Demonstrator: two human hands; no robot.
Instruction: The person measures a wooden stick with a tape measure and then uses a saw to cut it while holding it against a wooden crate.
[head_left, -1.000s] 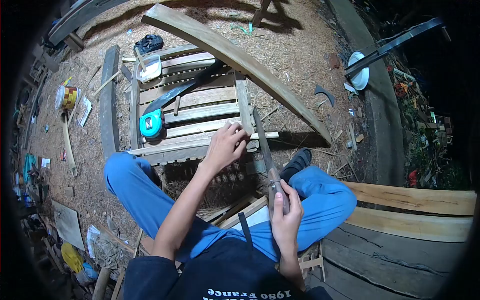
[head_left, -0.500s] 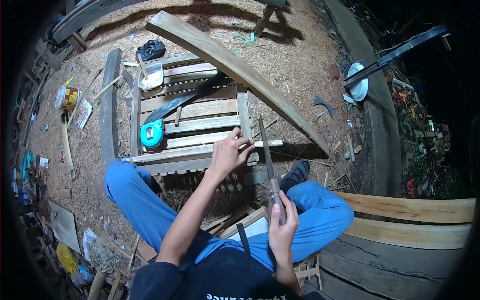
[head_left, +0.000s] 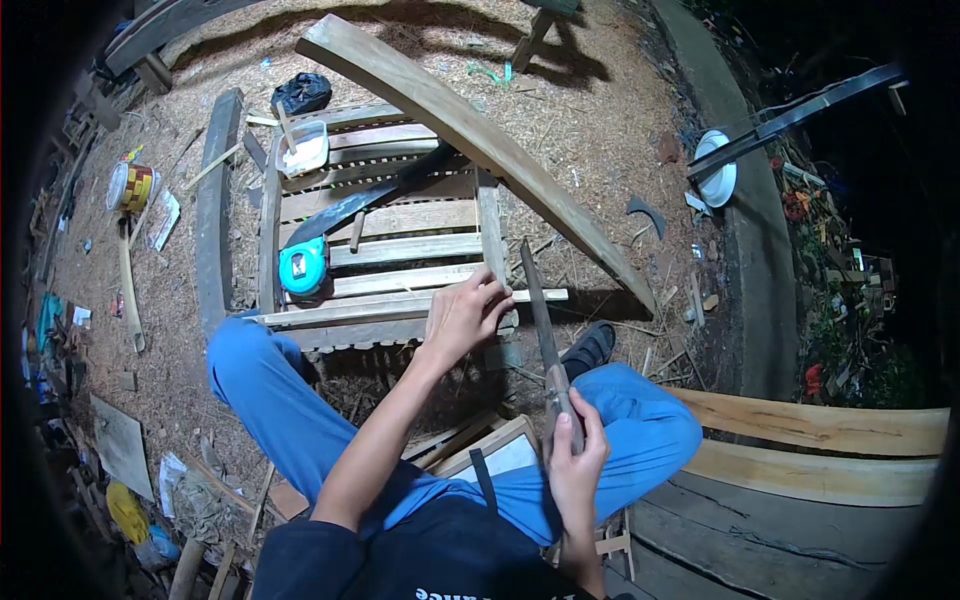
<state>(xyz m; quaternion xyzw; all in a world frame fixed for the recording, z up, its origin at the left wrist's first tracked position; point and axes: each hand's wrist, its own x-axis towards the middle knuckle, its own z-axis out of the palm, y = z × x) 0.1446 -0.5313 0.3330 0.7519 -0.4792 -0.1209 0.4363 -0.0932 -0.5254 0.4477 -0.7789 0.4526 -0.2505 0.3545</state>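
Observation:
My left hand is closed around a thin wooden strip, near its right end. The strip lies along the near edge of a low slatted wooden platform, and a short end sticks out to the right of my fingers. In my right hand is a long, narrow-bladed knife, gripped by its dark handle. Its blade points away from me and crosses the view close to the strip's free end; whether they touch I cannot tell. A turquoise tape measure sits on the slats.
A thick curved beam slants across the platform's far right side. On the slats lie a long dark blade-like piece and a plastic tub. Planks lie at my right. Another beam lies at the left.
My right hand and the knife have shifted slightly right and towards me. My left hand stays on the strip, nearly in the same place.

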